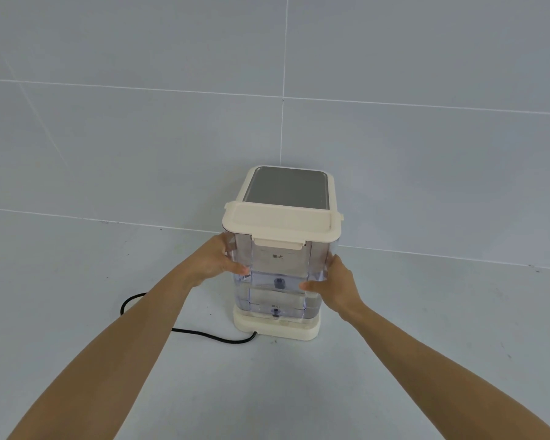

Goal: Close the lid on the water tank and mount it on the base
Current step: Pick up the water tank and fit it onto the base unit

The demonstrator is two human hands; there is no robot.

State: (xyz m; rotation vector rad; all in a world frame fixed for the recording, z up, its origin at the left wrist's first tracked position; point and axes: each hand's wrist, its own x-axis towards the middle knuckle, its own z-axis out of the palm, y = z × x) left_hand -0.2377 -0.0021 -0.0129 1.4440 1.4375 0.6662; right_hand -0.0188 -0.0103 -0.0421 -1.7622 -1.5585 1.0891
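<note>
A clear plastic water tank [280,296] stands upright on the cream base [277,328] of a water dispenser. Its cream lid [280,222] lies flat and closed on top, with a front latch tab down. Behind the lid is the dispenser's grey top panel [288,188]. My left hand [218,260] grips the tank's left side, thumb on the front face. Gripping the right side is my right hand [334,289], its thumb also on the front. Water shows in the lower part of the tank.
A black power cord [185,330] runs from the base's front left corner and loops left across the light grey floor. A tiled grey wall [172,138] rises close behind the dispenser.
</note>
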